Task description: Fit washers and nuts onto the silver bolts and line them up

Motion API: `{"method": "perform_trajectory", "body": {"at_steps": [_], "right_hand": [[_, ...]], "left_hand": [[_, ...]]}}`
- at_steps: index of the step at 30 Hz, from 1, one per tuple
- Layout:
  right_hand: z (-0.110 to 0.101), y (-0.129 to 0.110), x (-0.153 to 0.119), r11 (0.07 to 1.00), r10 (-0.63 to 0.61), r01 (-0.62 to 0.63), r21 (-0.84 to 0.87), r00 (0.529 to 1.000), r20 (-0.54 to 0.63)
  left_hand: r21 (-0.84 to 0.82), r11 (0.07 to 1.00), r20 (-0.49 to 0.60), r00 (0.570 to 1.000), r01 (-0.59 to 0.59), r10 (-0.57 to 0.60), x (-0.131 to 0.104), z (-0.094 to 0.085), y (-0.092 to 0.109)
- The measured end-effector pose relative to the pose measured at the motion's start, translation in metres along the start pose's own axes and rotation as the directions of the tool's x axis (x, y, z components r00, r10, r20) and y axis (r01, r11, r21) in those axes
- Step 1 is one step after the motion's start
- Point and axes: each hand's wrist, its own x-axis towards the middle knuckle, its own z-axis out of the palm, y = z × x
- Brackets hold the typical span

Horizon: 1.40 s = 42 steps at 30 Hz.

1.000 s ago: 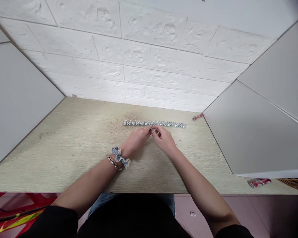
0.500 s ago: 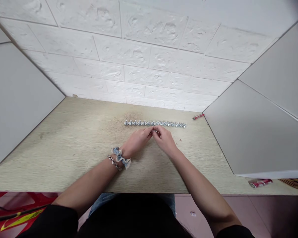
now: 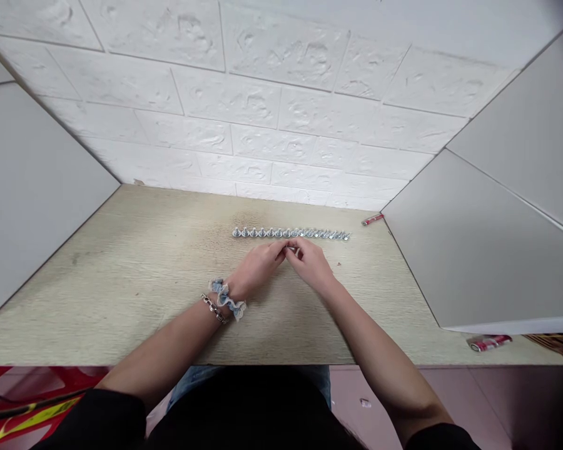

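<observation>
A long row of small silvery metal screws (image 3: 271, 232) with wide round washers or heads runs across the wooden tabletop (image 3: 159, 250). Just in front of the row's middle, my left hand (image 3: 261, 261) and my right hand (image 3: 308, 260) meet at the fingertips. Both are closed in a pinch around a small metallic piece, mostly covered by the fingers, whose kind I cannot make out. A blue scrunchie (image 3: 226, 299) and a chain bracelet (image 3: 213, 308) circle my left wrist.
One red battery (image 3: 372, 219) lies at the back right beside a grey panel (image 3: 488, 250); another red battery (image 3: 490, 343) is near the front right edge, left of a woven item (image 3: 556, 344). A white brick-patterned wall (image 3: 253, 94) stands behind.
The whole view has shifted slightly. Both hands stay together in nearly the same place, with only small finger movement.
</observation>
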Motion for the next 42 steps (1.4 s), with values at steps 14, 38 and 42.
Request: {"method": "perform_trajectory", "body": {"at_steps": [14,38,42], "right_hand": [[0.002,-0.001,0.0,0.997,0.023,-0.023,0.068,1.0,-0.002],[-0.004,0.01,0.004,0.993,-0.055,0.049,-0.112,0.997,-0.048],[-0.027,0.027,0.011,0.994,0.012,-0.037,-0.103,0.971,-0.238]], "left_hand": [[0.122,0.99,0.033,0.997,-0.074,0.071,-0.005,0.004,-0.003],[0.078,0.997,0.059,0.998,-0.003,-0.001,0.002,-0.008,0.001],[0.145,0.989,0.053,0.998,0.022,-0.031,0.001,-0.01,0.002]]}}
